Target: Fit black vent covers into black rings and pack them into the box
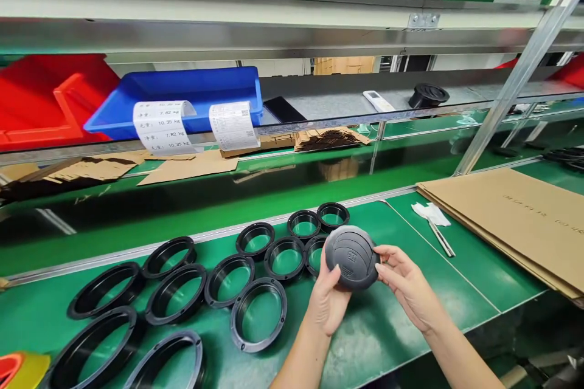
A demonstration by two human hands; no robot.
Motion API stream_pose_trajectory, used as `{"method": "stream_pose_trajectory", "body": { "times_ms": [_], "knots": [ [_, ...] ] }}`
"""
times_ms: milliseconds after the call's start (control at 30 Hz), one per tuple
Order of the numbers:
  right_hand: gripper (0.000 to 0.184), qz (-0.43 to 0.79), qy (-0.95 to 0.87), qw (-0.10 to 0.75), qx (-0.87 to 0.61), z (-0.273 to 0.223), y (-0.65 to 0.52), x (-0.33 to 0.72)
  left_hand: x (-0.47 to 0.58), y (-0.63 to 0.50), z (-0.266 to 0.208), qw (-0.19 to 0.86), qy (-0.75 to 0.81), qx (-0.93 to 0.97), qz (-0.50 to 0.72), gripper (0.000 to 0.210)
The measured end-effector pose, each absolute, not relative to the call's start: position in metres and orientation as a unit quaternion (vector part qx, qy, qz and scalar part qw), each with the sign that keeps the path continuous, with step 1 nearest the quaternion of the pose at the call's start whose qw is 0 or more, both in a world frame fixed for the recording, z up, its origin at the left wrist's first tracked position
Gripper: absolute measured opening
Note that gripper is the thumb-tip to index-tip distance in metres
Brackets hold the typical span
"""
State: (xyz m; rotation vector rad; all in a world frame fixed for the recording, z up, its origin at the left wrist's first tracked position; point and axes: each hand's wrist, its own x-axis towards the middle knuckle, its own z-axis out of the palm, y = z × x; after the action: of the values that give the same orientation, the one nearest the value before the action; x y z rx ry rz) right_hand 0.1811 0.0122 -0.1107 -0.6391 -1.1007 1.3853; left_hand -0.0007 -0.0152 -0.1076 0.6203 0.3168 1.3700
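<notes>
Both my hands hold a round black plastic cap (352, 257) with fine ribs and a small raised mark at its middle, lifted just above the green bench (392, 322). My left hand (327, 299) cups it from below and behind. My right hand (407, 287) grips its right edge with the fingertips. Several black plastic rings (258, 313) lie flat on the bench to the left of my hands, the nearest ones (314, 253) partly hidden behind the cap.
A stack of flat cardboard sheets (515, 219) lies at the right. A small white-tipped tool (435, 225) rests between it and my hands. On the shelf behind stand a blue tray (191, 94) with paper labels, a red bin (45, 97), a remote (378, 101) and a black part (427, 96).
</notes>
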Motion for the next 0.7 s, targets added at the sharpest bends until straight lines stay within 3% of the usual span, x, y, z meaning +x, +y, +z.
{"method": "stream_pose_trajectory", "body": {
  "times_ms": [200, 300, 367, 400, 500, 600, 700],
  "knots": [
    [0.039, 0.727, -0.355, 0.547, -0.216, -0.129, -0.017, 0.163, 0.004, -0.020, -0.106, 0.618, 0.180, 0.399, 0.653, 0.123],
    [0.048, 0.783, -0.331, 0.493, -0.183, -0.129, -0.045, 0.146, -0.001, -0.017, -0.102, 0.588, 0.194, 0.382, 0.686, 0.109],
    [0.055, 0.794, -0.385, 0.437, -0.177, -0.122, -0.059, 0.146, -0.008, -0.013, -0.101, 0.629, 0.174, 0.341, 0.677, 0.088],
    [0.050, 0.778, -0.435, 0.410, -0.191, -0.117, -0.063, 0.149, -0.012, -0.010, -0.102, 0.664, 0.166, 0.313, 0.659, 0.078],
    [0.026, 0.565, -0.632, 0.446, -0.285, -0.102, -0.053, 0.170, -0.017, -0.005, -0.107, 0.781, 0.163, 0.234, 0.556, 0.072],
    [0.024, 0.269, -0.742, 0.519, -0.328, -0.098, -0.028, 0.186, -0.013, -0.006, -0.115, 0.848, 0.167, 0.216, 0.455, 0.083],
    [0.027, 0.219, -0.781, 0.487, -0.324, -0.110, -0.009, 0.189, -0.008, -0.012, -0.121, 0.858, 0.167, 0.229, 0.429, 0.091]
  ]
}}
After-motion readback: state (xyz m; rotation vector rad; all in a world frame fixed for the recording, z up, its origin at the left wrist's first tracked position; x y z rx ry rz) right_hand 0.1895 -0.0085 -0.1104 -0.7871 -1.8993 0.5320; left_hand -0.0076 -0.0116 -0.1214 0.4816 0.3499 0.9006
